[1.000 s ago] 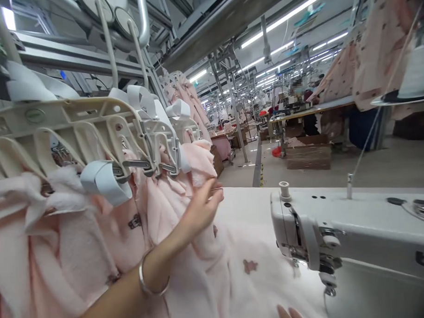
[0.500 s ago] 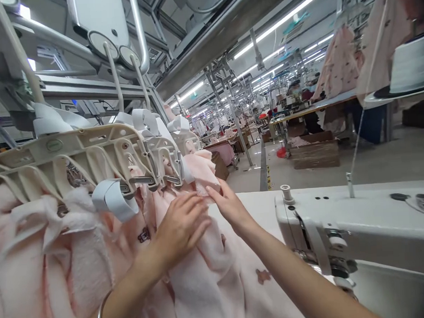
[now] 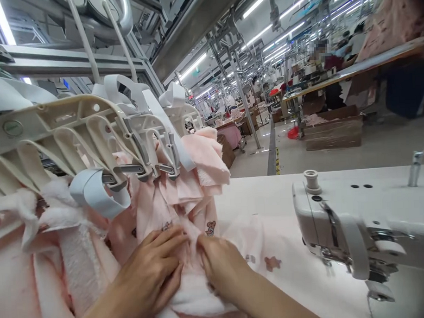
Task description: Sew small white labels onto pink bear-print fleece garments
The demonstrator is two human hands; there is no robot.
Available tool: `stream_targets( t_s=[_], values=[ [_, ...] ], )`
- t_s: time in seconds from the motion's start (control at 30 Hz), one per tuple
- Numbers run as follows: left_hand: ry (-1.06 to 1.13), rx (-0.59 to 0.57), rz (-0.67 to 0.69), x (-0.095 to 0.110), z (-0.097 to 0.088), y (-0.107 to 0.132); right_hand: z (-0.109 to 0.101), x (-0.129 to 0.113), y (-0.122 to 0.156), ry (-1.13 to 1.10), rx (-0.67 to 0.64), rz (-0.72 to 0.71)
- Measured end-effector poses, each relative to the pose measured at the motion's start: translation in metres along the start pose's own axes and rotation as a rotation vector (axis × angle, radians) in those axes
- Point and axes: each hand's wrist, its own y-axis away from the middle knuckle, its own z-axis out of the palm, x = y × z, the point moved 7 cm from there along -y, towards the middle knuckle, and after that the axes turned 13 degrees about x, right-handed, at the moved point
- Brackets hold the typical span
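Observation:
Pale pink plush fabric point(image 3: 192, 289) with small bear prints hangs in front of me, its upper part caught in a cream plastic clip hanger point(image 3: 57, 122). My right hand point(image 3: 224, 267) is closed around a fold of it, with the fingertips hidden. My left hand point(image 3: 151, 268) lies just left of that, its bent fingers pinching the same fabric. White elastic bands point(image 3: 100, 193) loop from the hanger's clips. More pink fleece pieces point(image 3: 79, 256) hang at the left.
A white sewing machine point(image 3: 342, 210) stands on the white table point(image 3: 262, 194) to the right. Metal rails point(image 3: 193, 29) run overhead. Beyond are a wrapped cardboard box point(image 3: 332, 134), another worktable point(image 3: 355, 73) and people seated at machines.
Both hands have moved down from the top edge of the fabric to lower folds, and the right hand has closed. The view has shifted right, showing more of the sewing machine.

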Motion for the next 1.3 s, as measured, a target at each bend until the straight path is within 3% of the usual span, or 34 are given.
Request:
stream_targets(
  t_s=[0.17, 0.27, 0.37, 0.43, 0.53, 0.7, 0.9, 1.03, 1.13, 1.23, 1.3],
  values=[
    [0.077, 0.084, -0.042, 0.004, -0.002, -0.006, -0.027, 0.011, -0.031, -0.113, 0.364, 0.173],
    [0.108, 0.138, -0.049, 0.008, -0.007, -0.013, -0.035, 0.023, -0.046, -0.269, 0.502, 0.257],
    [-0.014, 0.162, -0.123, -0.004, -0.007, -0.013, -0.041, 0.034, -0.06, -0.471, 0.477, 0.292],
    [-0.132, 0.087, -0.167, -0.015, 0.0, -0.01, -0.052, 0.043, -0.063, -0.595, 0.489, 0.307],
    [-0.207, -0.017, -0.218, -0.023, 0.01, -0.009, -0.071, 0.059, -0.061, -0.771, 0.606, 0.352],
    [0.094, 0.23, -0.177, 0.004, 0.005, -0.031, -0.074, 0.06, -0.052, -0.968, 0.575, 0.353],
    [0.298, -0.097, -0.53, -0.001, 0.048, -0.038, -0.09, 0.046, -0.026, -0.981, 0.535, 0.278],
    [0.708, 0.093, -0.641, -0.013, 0.03, -0.023, -0.109, 0.046, -0.018, -0.982, 0.628, 0.273],
    [1.01, 0.316, -0.935, -0.04, 0.018, 0.011, -0.11, 0.052, -0.019, -0.995, 0.64, 0.307],
    [1.159, 0.62, -1.176, -0.061, 0.011, 0.048, -0.108, 0.058, -0.018, -0.977, 0.664, 0.309],
    [1.166, 0.761, -1.178, -0.065, 0.004, 0.061, -0.109, 0.061, -0.016, -0.945, 0.682, 0.292]
  ],
)
